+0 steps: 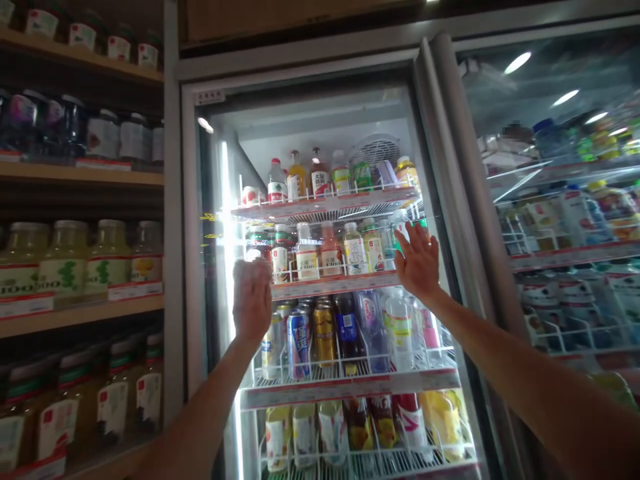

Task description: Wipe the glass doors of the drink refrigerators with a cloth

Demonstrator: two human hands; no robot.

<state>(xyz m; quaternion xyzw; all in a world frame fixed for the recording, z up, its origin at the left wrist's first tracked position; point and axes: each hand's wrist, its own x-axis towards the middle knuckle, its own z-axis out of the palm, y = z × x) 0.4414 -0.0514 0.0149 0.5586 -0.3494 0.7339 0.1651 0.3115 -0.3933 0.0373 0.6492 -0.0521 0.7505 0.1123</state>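
A tall drinks fridge with a glass door [440, 200] stands in front of me, lit from inside. Both my arms reach up to it. My right hand [417, 261] is open, fingers spread, palm flat against the glass near the door's right edge, level with the second shelf [330, 285]. My left hand [253, 298] is raised near the door's left side at the same height, fingers together and pointing up, slightly smeared, with nothing in it. Behind the glass, bottles [356, 249] and cans [324, 333] fill several wire shelves.
Wooden shelves [85, 177] to the left carry jars and bottled drinks. A second glass-door fridge [565, 253] with more drinks stands to the right. A metal post [470, 200] separates the two fridges.
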